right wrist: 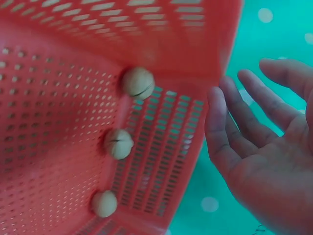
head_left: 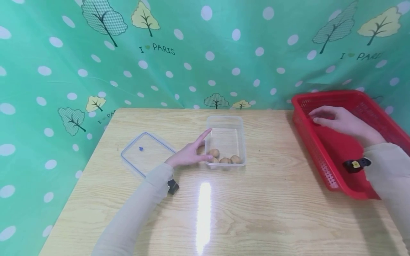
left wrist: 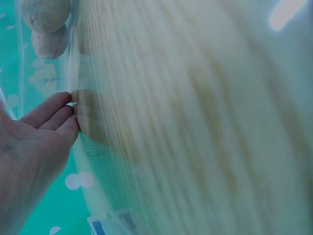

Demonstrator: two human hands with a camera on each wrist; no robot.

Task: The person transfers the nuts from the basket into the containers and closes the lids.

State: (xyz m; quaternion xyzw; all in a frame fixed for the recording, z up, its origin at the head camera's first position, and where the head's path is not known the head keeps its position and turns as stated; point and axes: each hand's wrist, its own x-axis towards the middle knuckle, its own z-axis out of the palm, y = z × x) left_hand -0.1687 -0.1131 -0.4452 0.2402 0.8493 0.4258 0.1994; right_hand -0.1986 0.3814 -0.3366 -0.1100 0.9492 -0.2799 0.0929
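Observation:
A clear plastic box (head_left: pixel 225 142) holds several walnuts (head_left: pixel 235 159) along its near side. My left hand (head_left: pixel 189 154) is at the box's left side, thumb by the near corner and index finger stretched along the rim. In the left wrist view, its other fingertips (left wrist: pixel 68 100) rest low by the box wall, beneath the walnuts (left wrist: pixel 46 14). Over the red basket (head_left: pixel 339 156) hovers my right hand (head_left: pixel 344 122), fingers loosely bent with nothing in them. The right wrist view shows 3 walnuts (right wrist: pixel 120 144) lying inside the basket, apart from that hand.
A clear lid (head_left: pixel 150 153) with a blue edge lies left of the box, partly behind the left forearm. A small blue piece (head_left: pixel 141 148) shows on it. The wooden table (head_left: pixel 272 213) ends at a green patterned cloth (head_left: pixel 192 53) behind.

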